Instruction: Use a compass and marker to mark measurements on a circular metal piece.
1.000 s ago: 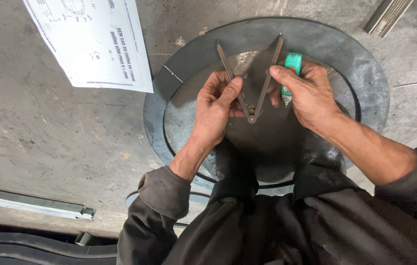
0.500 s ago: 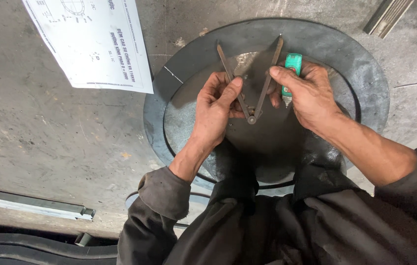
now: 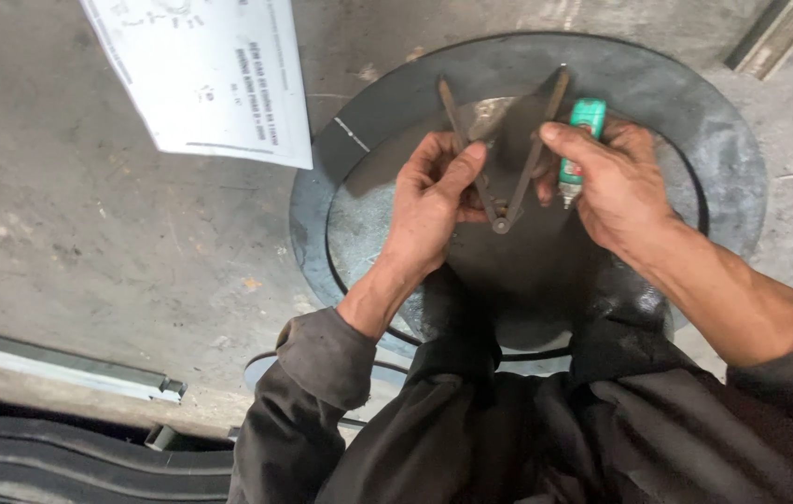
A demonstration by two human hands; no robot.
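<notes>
My left hand (image 3: 434, 201) and my right hand (image 3: 606, 177) each pinch one leg of a rusty metal divider (image 3: 501, 219), spread in a V with its hinge toward me and its tips pointing away. In my right hand there is also a small green marker (image 3: 585, 121), tucked under the fingers. Both hands hover over a round dark steel disc (image 3: 695, 131) lying on the concrete floor; a scribed ring runs around it near the rim.
A white paper drawing (image 3: 210, 75) lies on the floor at the upper left, its corner near the disc. A metal bar (image 3: 70, 369) lies at the lower left, and steel strips (image 3: 774, 33) at the top right. My dark trousers fill the bottom.
</notes>
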